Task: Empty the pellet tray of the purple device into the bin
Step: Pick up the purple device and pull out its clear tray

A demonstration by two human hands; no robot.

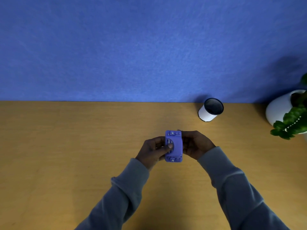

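Head view: both hands hold the purple device (174,146) mid-frame.
Left hand (153,151) and right hand (196,144) fingers clamp it; next, probably pull out the tray, then reach the bin (211,110), upper right.

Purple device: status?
Left hand and right hand both shut on purple device, above table. Bin far right, path clear.

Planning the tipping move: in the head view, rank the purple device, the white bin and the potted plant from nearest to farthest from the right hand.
1. purple device: held against the right hand, on its left.
2. white bin: farther back on the table, slightly right, near the blue wall.
3. potted plant: at the far right edge.
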